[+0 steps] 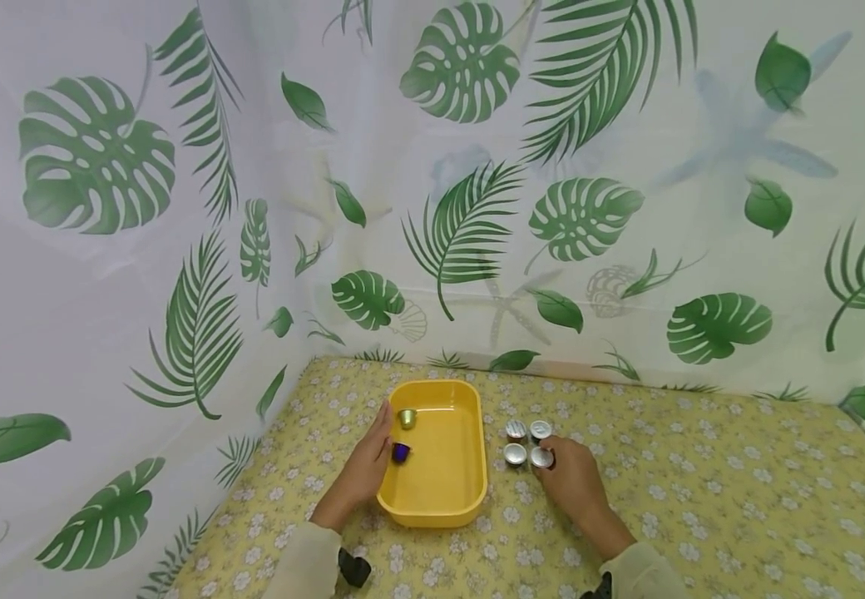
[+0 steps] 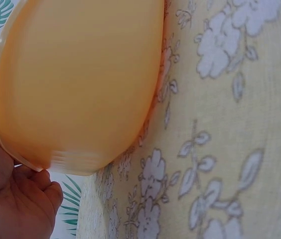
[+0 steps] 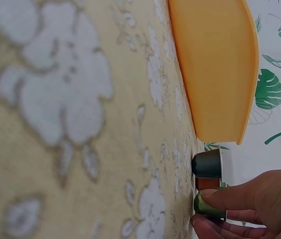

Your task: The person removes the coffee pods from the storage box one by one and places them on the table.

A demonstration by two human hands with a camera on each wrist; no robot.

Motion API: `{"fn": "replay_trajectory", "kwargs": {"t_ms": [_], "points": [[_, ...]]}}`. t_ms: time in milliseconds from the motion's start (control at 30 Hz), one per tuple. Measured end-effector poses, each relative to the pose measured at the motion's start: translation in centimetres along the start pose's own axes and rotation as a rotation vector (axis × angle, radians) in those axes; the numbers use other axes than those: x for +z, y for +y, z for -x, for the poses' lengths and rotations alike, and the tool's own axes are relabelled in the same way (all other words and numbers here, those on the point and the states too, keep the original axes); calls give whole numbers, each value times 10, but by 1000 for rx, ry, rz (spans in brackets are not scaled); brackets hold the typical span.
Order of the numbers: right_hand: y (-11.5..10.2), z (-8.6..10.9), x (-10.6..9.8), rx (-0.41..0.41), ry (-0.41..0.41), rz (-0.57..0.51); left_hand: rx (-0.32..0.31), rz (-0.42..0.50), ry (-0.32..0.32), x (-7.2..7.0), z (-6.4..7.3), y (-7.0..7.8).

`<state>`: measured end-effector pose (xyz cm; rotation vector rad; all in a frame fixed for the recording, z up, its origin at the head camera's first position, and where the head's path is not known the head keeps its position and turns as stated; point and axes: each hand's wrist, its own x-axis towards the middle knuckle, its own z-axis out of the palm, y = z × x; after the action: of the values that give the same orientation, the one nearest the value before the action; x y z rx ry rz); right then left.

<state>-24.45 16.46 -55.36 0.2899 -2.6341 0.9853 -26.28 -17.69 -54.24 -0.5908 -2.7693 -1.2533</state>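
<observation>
My left hand (image 1: 368, 462) holds the left side of a yellow plastic tray (image 1: 440, 520); in the left wrist view its curled fingers (image 2: 46, 183) are at the rim. Inside the tray, near that side, lie a light green coffee capsule (image 1: 407, 418) and a purple coffee capsule (image 1: 400, 452). Right of the tray, several capsules stand grouped with silver lids up, one of them a foil-topped capsule (image 1: 515, 453). My right hand (image 1: 575, 480) pinches the near-right one, a green capsule (image 3: 205, 205), between thumb and fingers. Beside it in the right wrist view stands a dark green capsule (image 3: 208, 164).
A yellow flowered cloth (image 1: 732, 482) covers the table. White curtains with green leaf prints (image 1: 447, 225) hang along its back and left sides. Another brownish capsule (image 3: 209, 183) shows partly behind the green ones.
</observation>
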Motion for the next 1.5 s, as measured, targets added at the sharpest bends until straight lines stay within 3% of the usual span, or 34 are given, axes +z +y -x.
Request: {"fn": "replay_trajectory", "kwargs": {"t_ms": [267, 900, 1200, 1500], "points": [[-2, 0, 1, 37, -33, 8, -15, 3, 3, 0, 1, -1], [-2, 0, 3, 62, -23, 24, 6, -3, 0, -1, 1, -1], [-10, 4, -3, 106, -74, 46, 1, -25, 7, -1, 1, -2], [-23, 8, -22, 154, -97, 67, -2, -21, 9, 0, 0, -1]]}}
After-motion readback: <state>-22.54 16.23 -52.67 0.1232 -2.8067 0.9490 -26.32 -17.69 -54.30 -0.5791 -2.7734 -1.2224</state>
